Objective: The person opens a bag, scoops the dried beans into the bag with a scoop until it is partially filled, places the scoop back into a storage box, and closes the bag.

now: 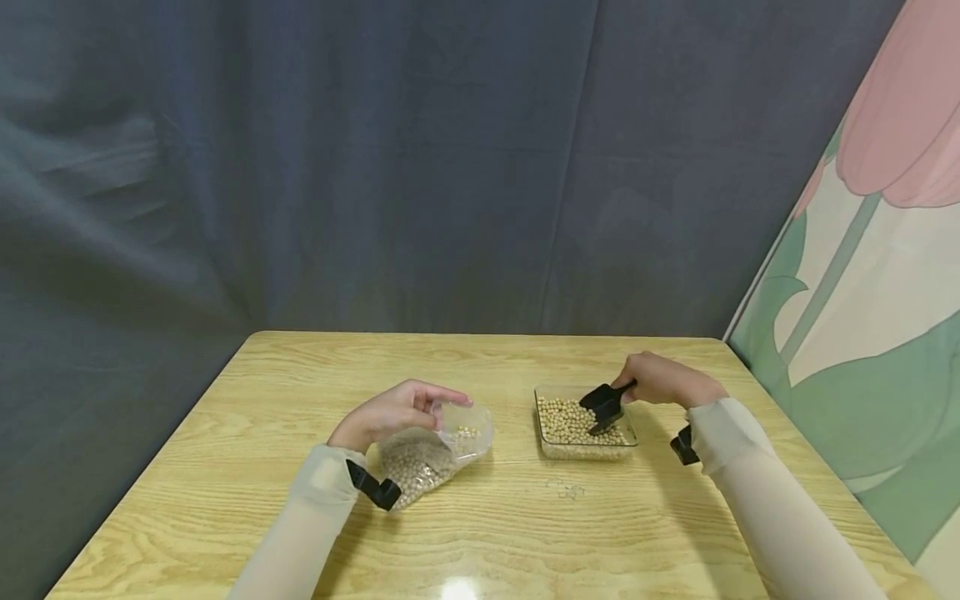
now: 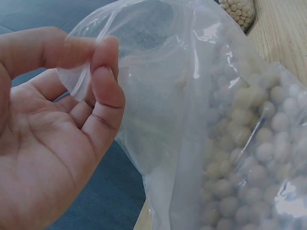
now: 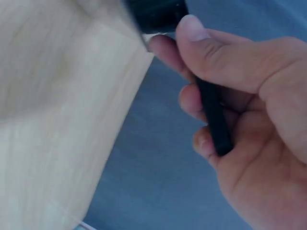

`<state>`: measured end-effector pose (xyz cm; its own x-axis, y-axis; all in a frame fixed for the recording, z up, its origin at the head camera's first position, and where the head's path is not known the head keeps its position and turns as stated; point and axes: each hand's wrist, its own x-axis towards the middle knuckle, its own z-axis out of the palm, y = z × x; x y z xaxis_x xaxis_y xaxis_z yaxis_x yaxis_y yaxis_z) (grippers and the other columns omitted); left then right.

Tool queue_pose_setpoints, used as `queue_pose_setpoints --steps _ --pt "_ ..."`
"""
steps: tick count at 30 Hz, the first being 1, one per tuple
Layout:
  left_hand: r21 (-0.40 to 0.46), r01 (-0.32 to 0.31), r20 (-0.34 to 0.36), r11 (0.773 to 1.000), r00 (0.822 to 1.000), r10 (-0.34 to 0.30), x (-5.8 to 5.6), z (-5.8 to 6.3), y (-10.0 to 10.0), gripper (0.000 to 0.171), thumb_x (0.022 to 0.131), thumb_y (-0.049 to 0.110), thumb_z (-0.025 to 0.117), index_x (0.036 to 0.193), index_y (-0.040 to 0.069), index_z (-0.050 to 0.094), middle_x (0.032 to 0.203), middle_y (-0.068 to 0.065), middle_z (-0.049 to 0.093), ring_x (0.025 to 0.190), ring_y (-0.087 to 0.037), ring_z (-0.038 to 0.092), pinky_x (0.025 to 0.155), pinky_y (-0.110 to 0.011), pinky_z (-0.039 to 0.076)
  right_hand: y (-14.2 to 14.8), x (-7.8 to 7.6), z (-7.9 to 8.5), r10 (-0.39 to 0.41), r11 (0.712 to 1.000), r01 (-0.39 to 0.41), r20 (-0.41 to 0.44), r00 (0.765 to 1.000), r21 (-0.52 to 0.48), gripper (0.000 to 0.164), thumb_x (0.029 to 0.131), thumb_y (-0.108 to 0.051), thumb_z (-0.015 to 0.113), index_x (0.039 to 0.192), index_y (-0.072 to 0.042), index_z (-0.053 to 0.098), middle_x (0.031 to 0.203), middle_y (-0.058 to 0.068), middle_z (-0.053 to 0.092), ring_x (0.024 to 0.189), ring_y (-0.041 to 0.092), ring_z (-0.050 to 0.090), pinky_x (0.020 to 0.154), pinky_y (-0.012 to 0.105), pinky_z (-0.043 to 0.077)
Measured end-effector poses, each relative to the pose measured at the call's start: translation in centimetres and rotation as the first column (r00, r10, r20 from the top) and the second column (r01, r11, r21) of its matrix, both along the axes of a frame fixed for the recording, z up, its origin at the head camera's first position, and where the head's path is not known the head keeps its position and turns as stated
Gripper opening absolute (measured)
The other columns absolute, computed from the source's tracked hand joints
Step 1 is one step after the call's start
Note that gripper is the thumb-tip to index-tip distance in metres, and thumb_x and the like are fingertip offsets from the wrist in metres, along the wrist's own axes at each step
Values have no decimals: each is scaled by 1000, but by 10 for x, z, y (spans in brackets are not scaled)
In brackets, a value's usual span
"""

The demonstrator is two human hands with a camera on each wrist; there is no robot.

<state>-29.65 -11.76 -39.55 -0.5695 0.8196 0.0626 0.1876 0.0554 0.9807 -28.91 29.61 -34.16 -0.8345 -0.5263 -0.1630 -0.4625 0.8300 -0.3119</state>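
Note:
A clear plastic zip bag partly filled with round pale beans lies tilted on the table to the left. My left hand pinches the rim of its open mouth between thumb and fingers, as the left wrist view shows on the bag. On the right, a clear rectangular container holds a layer of yellowish beans. My right hand grips the handle of a black scoop, its head at the beans inside the container. What the scoop carries is hidden.
Several small clear bits lie on the wooden table in front of the container. A dark curtain hangs behind the table, and a flower-patterned panel stands along the right side.

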Motion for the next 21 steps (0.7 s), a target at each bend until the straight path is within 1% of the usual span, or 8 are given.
queue_pose_setpoints --steps 2,4,7,8,10,12,16,21 --pt "-4 0 0 1000 1000 0 0 0 0 50 87 -9 50 137 -11 45 141 -31 44 73 -3 59 77 -22 53 3 -1 -5 0 999 1 11 1000 -42 27 86 1 66 112 5 69 104 23 70 54 3 39 58 23 37" --pt "-7 1 2 1000 1000 0 0 0 0 51 87 -9 50 137 -11 45 141 -31 43 73 -3 59 77 -22 53 5 -2 -10 3 997 -2 18 1000 -80 28 86 1 65 113 7 68 109 26 67 57 3 50 61 22 41" --pt "-7 1 12 1000 1000 -1 1 -1 0 51 87 -10 50 137 -11 45 142 -31 42 73 -3 59 78 -23 53 6 -3 -15 21 994 -19 13 1000 -107 28 86 0 65 113 8 67 113 29 65 74 15 67 66 22 49" --pt "-6 1 13 1000 1000 -1 1 -1 0 51 87 -10 50 137 -11 45 142 -31 42 73 -3 59 78 -23 53 6 -3 -16 20 993 -19 11 1000 -112 28 86 0 65 113 8 67 113 29 65 79 19 69 67 24 51" --pt "-4 1 16 1000 1000 -1 2 0 0 51 87 -10 49 137 -11 44 142 -31 42 73 -3 59 78 -23 53 6 -2 -17 16 993 -15 4 1000 -117 28 86 0 65 113 8 67 113 29 65 89 27 70 70 27 54" --pt "-2 1 18 1000 1000 -1 2 -1 -1 51 87 -11 49 137 -11 44 142 -31 42 73 -3 59 79 -23 53 5 -2 -19 28 993 -29 -12 1000 -117 28 86 0 65 113 9 67 112 29 65 93 32 69 72 32 56" --pt "1 0 20 1000 1000 0 2 -1 -1 51 87 -12 48 137 -12 44 142 -32 41 73 -3 58 78 -23 53 4 0 -22 57 990 -63 -47 997 -127 29 86 2 64 113 10 66 112 29 65 98 37 67 76 38 57" --pt "1 -2 13 1000 1000 2 2 -1 -2 51 86 -11 49 137 -12 44 142 -32 42 73 -3 58 77 -22 53 3 0 -26 104 981 -118 -99 990 -152 28 85 8 62 113 11 66 111 30 65 99 40 66 78 41 56"
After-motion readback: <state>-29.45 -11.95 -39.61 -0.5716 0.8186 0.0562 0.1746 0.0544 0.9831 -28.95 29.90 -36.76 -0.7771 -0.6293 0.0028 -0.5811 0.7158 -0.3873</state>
